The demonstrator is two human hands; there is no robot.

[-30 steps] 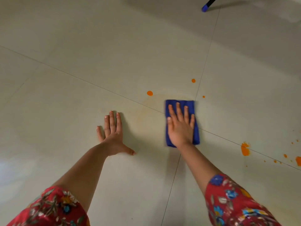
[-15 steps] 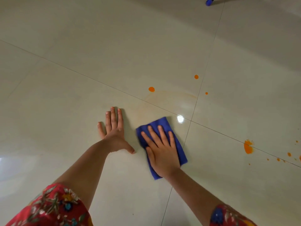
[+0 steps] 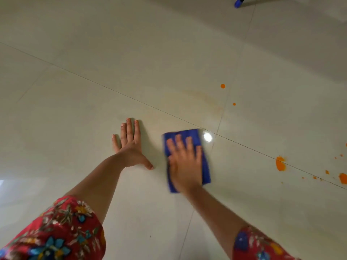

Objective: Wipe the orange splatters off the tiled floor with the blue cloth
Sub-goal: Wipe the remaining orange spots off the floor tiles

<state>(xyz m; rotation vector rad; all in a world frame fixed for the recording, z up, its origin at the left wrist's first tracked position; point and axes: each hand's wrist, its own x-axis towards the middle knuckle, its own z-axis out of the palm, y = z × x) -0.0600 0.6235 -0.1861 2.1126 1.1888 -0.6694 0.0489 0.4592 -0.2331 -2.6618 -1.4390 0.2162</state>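
The right hand [image 3: 185,162] lies flat on the blue cloth [image 3: 205,166], fingers spread and pressing it onto the tiled floor [image 3: 131,62]; the hand and the cloth are blurred; the cloth lies just beside a crossing of tile joints. The left hand [image 3: 130,149] rests flat on the floor near the cloth, fingers straight, thumb out, holding nothing. Two small orange drops [image 3: 222,86] sit beyond the cloth; a larger orange splatter [image 3: 280,163] with more spots lies well apart at the right. Both sleeves [image 3: 62,233] are red with flowers.
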